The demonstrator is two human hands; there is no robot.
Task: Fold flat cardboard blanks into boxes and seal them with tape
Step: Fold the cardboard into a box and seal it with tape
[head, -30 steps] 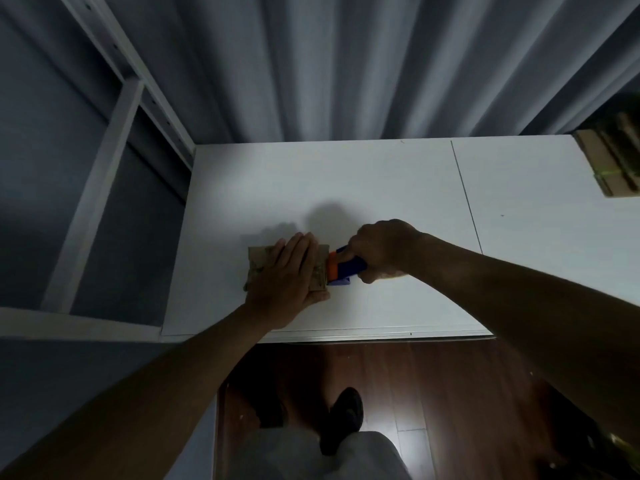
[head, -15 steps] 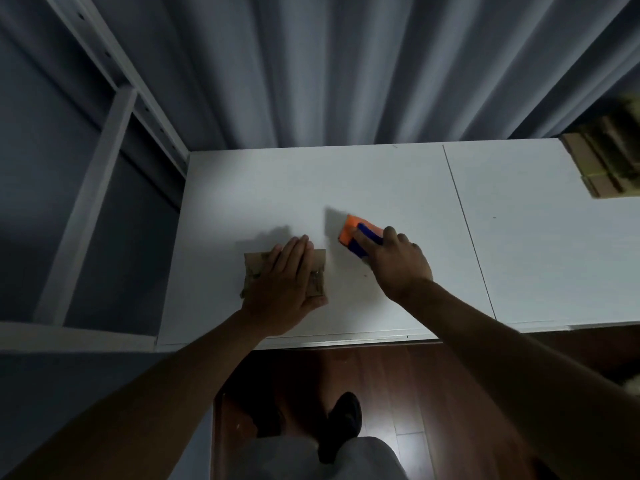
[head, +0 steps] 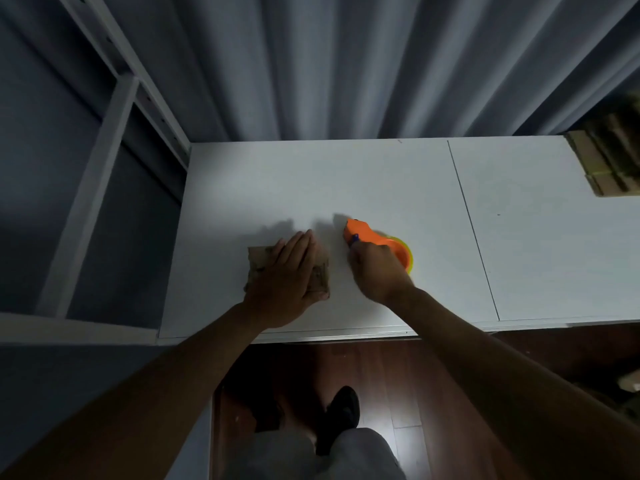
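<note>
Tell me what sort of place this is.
Probably a small packing station in an ordinary room: a plain white table against grey curtains, a stack of flat cardboard on its far right corner, and wooden flooring underneath.

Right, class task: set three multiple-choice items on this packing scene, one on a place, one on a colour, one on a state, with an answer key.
1. Where does the stack of flat cardboard blanks lie?
A. the table's far right edge
B. the floor
C. under the left hand

2. What colour is most of the tape dispenser?
A. white
B. orange
C. black

3. How does the left hand meet the small cardboard box?
A. lifts it in the air
B. hovers clear of it
C. lies flat on top, fingers straight

Key: 1 A, the stack sits at the far right of the white table. 2 B, its body is orange with a yellow-green rim; the right hand holds it. 3 C, the palm covers the box on the table.
</note>
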